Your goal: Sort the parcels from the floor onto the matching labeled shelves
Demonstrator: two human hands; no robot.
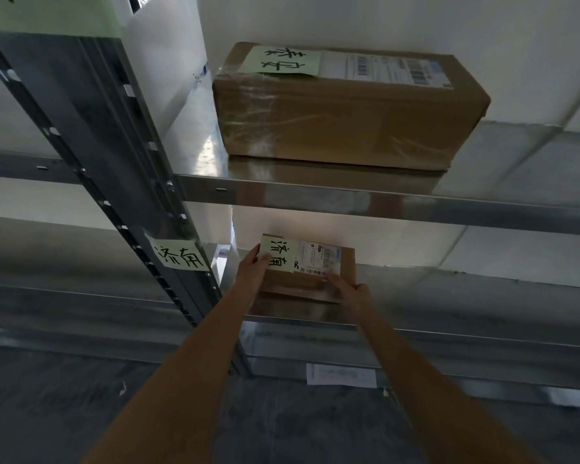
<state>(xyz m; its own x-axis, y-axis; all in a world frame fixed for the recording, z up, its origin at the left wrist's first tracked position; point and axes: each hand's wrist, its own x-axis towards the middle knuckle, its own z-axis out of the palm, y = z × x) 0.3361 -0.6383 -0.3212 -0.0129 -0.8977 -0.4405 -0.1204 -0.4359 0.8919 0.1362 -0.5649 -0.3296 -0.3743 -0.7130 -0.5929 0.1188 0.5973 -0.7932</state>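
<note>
A small brown parcel (344, 266) with a green handwritten note and a white shipping label lies on the lower metal shelf (449, 333). My left hand (253, 271) grips its left end, fingers over the green note. My right hand (347, 291) holds its near right edge. A green label (180, 258) stuck on the shelf upright to the left bears the same characters as the parcel's note. A larger brown parcel (349, 122) with its own green note and shipping label rests on the shelf above (349, 195).
The grey slotted upright (114, 169) of the rack runs diagonally at left, with another green label (57, 15) at its top. A white sheet of paper (340, 375) lies under the lower shelf. White wall stands behind the shelves; dark floor lies below.
</note>
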